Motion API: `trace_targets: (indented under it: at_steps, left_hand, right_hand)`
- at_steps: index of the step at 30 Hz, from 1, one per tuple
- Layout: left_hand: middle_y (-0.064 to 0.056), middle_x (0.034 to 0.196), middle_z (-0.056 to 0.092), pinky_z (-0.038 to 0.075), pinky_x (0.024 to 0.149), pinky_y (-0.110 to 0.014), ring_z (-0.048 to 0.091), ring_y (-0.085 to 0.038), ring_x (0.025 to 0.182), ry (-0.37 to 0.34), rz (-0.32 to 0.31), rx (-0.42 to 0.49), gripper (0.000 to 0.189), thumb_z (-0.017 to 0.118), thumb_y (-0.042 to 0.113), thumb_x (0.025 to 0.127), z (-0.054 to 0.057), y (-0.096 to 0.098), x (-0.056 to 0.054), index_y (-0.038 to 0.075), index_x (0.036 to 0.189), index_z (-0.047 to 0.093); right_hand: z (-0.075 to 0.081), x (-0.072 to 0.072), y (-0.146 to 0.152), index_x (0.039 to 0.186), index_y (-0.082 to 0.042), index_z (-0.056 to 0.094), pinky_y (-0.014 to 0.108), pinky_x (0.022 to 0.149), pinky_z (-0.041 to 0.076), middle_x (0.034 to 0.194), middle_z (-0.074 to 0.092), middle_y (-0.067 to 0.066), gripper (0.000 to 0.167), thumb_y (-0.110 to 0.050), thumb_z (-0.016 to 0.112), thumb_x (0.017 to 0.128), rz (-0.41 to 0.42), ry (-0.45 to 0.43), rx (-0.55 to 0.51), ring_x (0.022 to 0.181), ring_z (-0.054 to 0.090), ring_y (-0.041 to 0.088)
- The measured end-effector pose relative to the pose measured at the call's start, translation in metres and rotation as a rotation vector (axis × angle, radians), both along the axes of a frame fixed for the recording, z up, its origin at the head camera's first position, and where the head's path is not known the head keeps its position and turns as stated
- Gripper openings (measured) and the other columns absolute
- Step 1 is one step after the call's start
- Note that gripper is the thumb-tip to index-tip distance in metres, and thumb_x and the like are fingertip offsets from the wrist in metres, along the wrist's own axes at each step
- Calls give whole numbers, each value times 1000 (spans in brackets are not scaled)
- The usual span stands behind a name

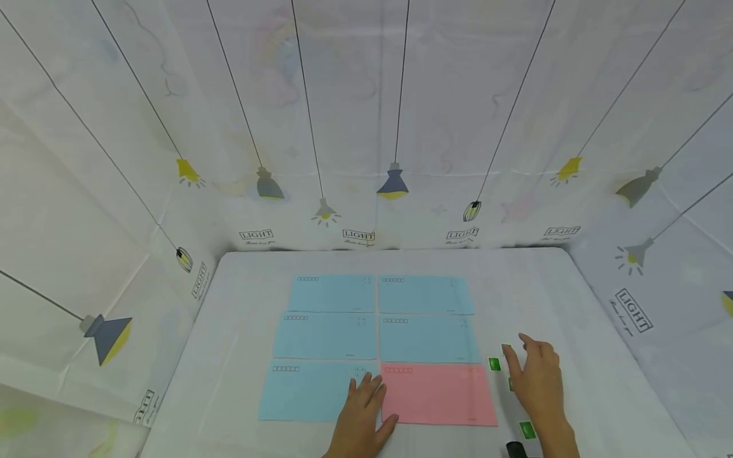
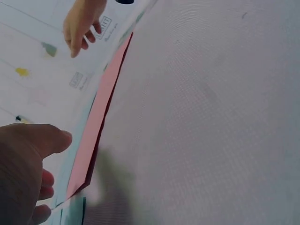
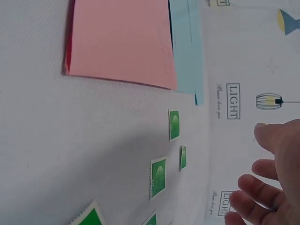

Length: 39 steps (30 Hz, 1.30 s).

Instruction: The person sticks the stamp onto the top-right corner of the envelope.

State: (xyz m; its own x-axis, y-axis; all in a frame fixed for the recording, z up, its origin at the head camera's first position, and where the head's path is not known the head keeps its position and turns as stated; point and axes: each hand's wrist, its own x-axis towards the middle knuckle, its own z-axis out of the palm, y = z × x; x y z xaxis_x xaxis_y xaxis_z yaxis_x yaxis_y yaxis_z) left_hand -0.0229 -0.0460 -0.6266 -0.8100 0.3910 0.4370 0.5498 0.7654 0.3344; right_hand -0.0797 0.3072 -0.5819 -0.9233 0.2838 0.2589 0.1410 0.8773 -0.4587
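My left hand (image 1: 361, 420) lies at the seam between the pink envelope (image 1: 438, 394) and the lower-left blue envelope (image 1: 309, 394), fingers extended and thumb out to the side. In the left wrist view that hand (image 2: 28, 159) shows nothing in its grasp. To the right of the envelopes, my right hand (image 1: 538, 381) hovers over several green stamps (image 1: 495, 364), partly covering some. Its thumb and forefinger are spread apart with nothing between them; the right wrist view shows the same hand (image 3: 267, 183) with loose fingers, beyond a stamp (image 3: 158, 178).
More blue envelopes (image 1: 429, 337) lie in two columns behind the front row. A black object (image 1: 516, 450) stands at the front edge by the lowest stamp (image 1: 527, 430). White cloth (image 1: 200, 388) covers the table, and lamp-printed sheets (image 1: 355, 127) hang around it.
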Motion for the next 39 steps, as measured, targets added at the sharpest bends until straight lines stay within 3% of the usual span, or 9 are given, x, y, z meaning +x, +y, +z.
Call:
trace_targets:
  at_steps: [6,15,24,32,39]
  left_hand:
    - [-11,134,63,53,98,-60,60,-34,128,-5,-2,-35,54,73,42,91,-4,4,2,0,124,67]
    - [-11,132,65,53,100,-55,62,-33,126,-15,7,-68,52,76,40,88,-5,8,5,1,121,69]
    - [-11,131,66,54,100,-52,62,-33,126,-52,8,-76,48,74,37,91,-7,9,8,0,119,70]
    - [-13,132,65,55,99,-51,62,-34,126,-29,-1,-69,46,78,32,87,-12,7,11,-1,118,70]
    - [-15,133,64,54,101,-50,60,-32,129,-18,14,-68,45,78,34,87,-12,6,9,1,117,71]
  right_hand:
    - [-2,4,9,135,9,53,60,82,48,118,54,30,52,-25,65,98,-31,-43,-36,109,52,48]
    - [-6,8,32,141,9,46,56,84,49,122,50,29,50,-20,57,101,-130,-200,-81,107,53,43]
    - [-16,13,55,136,11,48,52,79,50,114,51,29,43,-13,53,101,-184,-251,-73,103,56,42]
    - [-19,22,63,125,13,53,47,72,48,104,57,29,39,-16,55,99,-198,-344,-136,93,56,38]
    - [-21,24,65,126,13,52,47,72,47,105,57,28,39,-16,55,99,-220,-387,-159,93,55,37]
